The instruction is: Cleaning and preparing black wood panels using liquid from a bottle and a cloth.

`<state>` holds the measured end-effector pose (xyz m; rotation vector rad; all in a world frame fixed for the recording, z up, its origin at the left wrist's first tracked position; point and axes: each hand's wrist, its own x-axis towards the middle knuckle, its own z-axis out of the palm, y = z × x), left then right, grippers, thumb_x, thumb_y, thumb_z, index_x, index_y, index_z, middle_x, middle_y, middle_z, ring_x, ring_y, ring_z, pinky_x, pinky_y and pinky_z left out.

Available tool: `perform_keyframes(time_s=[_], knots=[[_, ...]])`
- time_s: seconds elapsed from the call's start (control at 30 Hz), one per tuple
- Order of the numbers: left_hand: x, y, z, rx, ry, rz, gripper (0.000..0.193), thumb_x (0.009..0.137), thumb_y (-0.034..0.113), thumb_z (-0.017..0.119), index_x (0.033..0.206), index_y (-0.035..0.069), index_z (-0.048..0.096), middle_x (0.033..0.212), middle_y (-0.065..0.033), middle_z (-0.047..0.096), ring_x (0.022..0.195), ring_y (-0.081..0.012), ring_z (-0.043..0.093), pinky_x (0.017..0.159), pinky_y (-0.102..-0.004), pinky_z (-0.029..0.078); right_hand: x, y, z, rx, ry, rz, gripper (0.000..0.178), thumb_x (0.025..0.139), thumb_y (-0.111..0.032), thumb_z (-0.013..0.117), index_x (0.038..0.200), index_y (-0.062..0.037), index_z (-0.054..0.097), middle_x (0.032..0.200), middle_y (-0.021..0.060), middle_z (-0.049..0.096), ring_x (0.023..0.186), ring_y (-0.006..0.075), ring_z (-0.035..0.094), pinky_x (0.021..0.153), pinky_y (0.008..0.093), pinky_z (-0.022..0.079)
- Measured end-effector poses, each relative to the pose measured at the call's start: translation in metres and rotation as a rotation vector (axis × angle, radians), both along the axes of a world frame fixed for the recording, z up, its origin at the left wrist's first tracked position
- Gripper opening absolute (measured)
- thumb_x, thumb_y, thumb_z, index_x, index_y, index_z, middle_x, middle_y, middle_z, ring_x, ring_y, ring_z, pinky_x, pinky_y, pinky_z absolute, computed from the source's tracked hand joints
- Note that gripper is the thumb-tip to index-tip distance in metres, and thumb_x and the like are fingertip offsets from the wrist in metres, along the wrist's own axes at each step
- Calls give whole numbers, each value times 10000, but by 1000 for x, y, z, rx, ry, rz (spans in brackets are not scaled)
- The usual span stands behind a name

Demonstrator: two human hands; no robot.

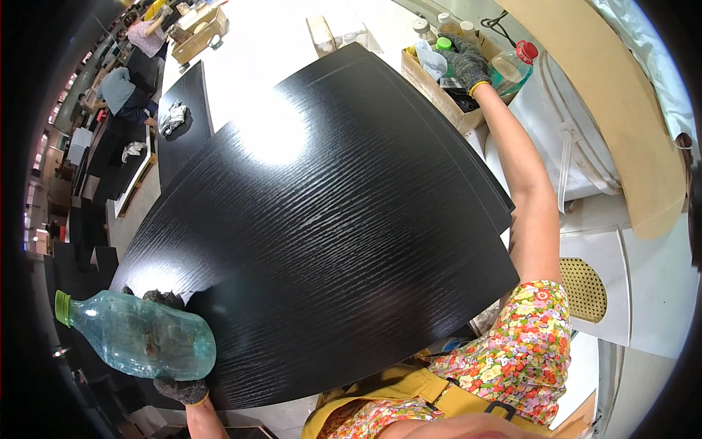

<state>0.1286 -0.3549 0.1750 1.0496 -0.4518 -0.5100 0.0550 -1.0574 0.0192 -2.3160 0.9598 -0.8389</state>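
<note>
My left hand (181, 391), in a dark knitted glove, grips a translucent blue-green plastic bottle (150, 336) with a green cap. The bottle lies sideways over the left edge of a black wood-grain panel (351, 197), its cap pointing left. Far right, my gloved right hand (468, 64) reaches into a cardboard box (439, 91) of bottles. Its fingers close about a small bottle's green cap (443, 44); the palm side is hidden. Beside that hand lies a clear bottle with a red cap (526, 51).
Under the top panel, edges of further black panels show at the right. A white bucket (567, 139) stands right of the box, near a curved tan board (621, 95). A cloth (174, 118) lies on another black panel. Two people (121, 91) work at the far left.
</note>
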Motion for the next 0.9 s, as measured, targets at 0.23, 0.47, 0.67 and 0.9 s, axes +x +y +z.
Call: perform_keyframes(time_s=[0.23,0.47,0.67,0.9], knots=[[-3,0,2,66,47,127,772,879,365,517,1464,6,162,1517,-176,198,1402,-315,204,1145,-447,201,3,6,2,-26,-7,-22,428,820,-369,639,1203,-182,596,1164,122,617,1054,285,579,914,360,434],[-5,-15,9,156,161,303,765,880,356,522,1461,4,172,1516,-178,202,1401,-313,209,1142,-445,209,6,3,4,26,85,-10,528,835,-370,633,1276,-104,515,1239,153,566,1149,304,530,977,381,401],[-4,-10,6,153,143,296,706,888,328,512,1439,3,214,1484,-175,245,1365,-311,253,1117,-443,245,5,-1,1,22,70,-22,520,833,-362,636,1265,-96,523,1238,157,566,1147,309,530,980,374,399],[-1,17,-8,48,19,137,581,907,273,483,1390,3,303,1413,-168,342,1282,-308,350,1060,-442,322,7,-3,8,-19,150,-4,521,817,-374,640,1227,-65,550,1215,177,576,1120,325,542,958,380,415]])
